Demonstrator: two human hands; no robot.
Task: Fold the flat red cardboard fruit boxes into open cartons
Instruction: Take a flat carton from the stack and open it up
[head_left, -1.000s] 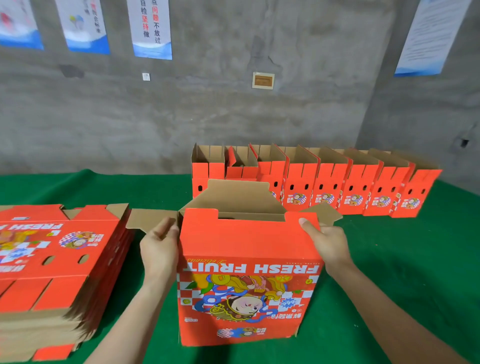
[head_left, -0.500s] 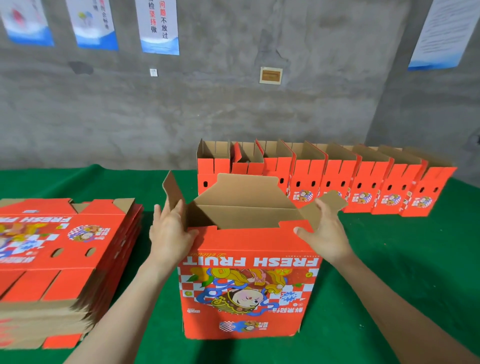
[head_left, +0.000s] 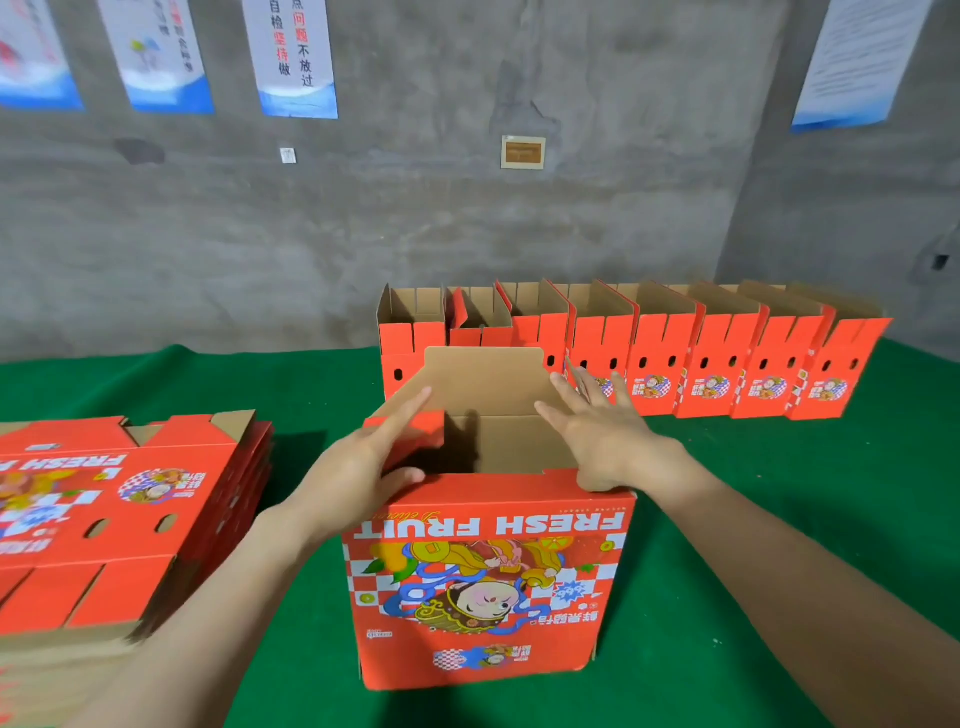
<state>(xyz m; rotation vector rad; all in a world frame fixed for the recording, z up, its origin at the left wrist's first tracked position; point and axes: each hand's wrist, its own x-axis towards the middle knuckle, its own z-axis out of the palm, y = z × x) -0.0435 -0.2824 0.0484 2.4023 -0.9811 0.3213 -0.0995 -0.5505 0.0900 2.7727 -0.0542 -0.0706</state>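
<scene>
Green cloth (head_left: 779, 519) is covering the table, and the box (head_left: 488, 587) is standing on it at the near centre, print upside down, mouth up, long axis running 9 to 3 o'clock. The left hand (head_left: 358, 473), fingers straight, is pressing the red side flap (head_left: 415, 431) inward at the 9 o'clock end. The right hand (head_left: 608, 441), fingers straight and spread, is lying over the 3 o'clock end, hiding any flap beneath. The back flap (head_left: 488, 379) is standing at 12 o'clock, equally near both hands, probably the next fold. Flats (head_left: 119, 519) are lying stacked at 9 o'clock; cartons (head_left: 675, 364) are standing in a row at 1 o'clock.
</scene>
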